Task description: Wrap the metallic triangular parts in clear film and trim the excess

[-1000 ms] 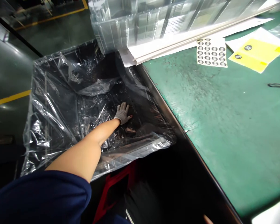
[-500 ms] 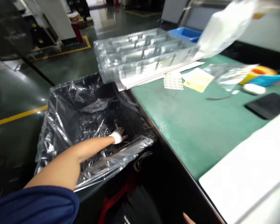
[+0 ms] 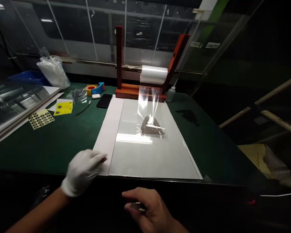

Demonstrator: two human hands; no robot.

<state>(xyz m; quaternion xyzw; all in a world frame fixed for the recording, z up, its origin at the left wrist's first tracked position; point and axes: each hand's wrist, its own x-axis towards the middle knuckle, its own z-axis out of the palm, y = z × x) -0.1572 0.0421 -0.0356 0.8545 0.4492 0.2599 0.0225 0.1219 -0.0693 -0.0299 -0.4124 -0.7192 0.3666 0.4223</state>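
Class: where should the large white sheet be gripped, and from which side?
Probably grip the large white sheet by its near edge, from the person's side: it lies flat and thin, and that edge reaches the front of the green mat, beside the gloved left hand.

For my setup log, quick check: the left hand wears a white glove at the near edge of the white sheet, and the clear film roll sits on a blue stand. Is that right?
Not quite: the stand is red wood, not blue, as the head view shows. The left hand does wear a white glove at the near edge of the white sheet, and the clear film roll sits on the red wooden stand.
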